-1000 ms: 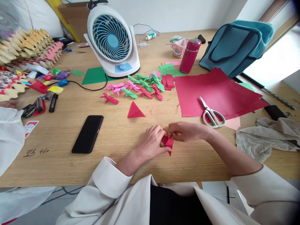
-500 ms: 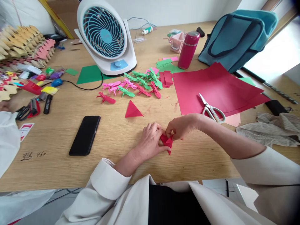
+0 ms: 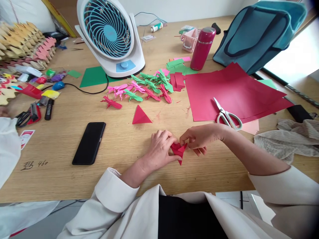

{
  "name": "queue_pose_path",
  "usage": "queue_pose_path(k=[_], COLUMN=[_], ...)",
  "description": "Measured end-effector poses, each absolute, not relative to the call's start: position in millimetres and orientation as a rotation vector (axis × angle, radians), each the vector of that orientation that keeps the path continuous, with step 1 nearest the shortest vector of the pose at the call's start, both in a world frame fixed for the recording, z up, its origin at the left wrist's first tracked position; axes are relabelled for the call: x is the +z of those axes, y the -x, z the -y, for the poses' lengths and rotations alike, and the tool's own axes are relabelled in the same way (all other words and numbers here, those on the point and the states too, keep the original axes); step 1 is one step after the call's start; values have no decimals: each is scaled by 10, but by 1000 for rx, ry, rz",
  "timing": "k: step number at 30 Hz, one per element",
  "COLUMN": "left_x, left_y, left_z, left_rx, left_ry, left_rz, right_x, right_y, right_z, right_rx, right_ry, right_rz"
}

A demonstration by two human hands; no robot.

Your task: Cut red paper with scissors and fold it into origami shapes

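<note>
A small folded red paper piece (image 3: pixel 178 151) lies on the wooden table (image 3: pixel 124 146) near the front edge. My left hand (image 3: pixel 159 147) presses and pinches its left side with curled fingers. My right hand (image 3: pixel 199 137) pinches its upper right flap between thumb and forefinger. Both hands meet over the paper. A folded red triangle (image 3: pixel 141 116) lies just beyond them, and a pile of folded pink, green and red paper figures (image 3: pixel 142 89) lies further back.
A black phone (image 3: pixel 89 142) lies to the left. Red paper sheets (image 3: pixel 231 91) with white scissors (image 3: pixel 227 114) lie on the right, beside a grey cloth (image 3: pixel 289 137). A fan (image 3: pixel 109 36), a magenta flask (image 3: pixel 202 48) and a teal bag (image 3: pixel 259 33) stand behind. Another person's white sleeve (image 3: pixel 8 146) shows at far left.
My right hand has shifted its pinch on the red piece and lifted a flap. The view has drifted slightly, my left hand stays in place.
</note>
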State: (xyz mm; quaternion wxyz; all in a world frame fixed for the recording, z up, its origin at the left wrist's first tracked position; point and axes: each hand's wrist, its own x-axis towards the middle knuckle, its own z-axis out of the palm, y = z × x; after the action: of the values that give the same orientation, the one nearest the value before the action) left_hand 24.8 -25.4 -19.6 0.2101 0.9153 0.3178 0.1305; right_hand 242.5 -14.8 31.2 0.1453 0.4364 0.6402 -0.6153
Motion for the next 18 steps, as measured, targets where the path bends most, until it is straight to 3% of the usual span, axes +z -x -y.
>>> queue_pose_path(k=[18], left_x=[-168], left_y=[-236], left_z=[291], left_rx=[366], left_ry=[-2600], left_rz=[-818], right_x=[241], right_y=[-2466], right_z=[400], right_rx=[-1836], right_ry=[-1492], right_rz=[-1859])
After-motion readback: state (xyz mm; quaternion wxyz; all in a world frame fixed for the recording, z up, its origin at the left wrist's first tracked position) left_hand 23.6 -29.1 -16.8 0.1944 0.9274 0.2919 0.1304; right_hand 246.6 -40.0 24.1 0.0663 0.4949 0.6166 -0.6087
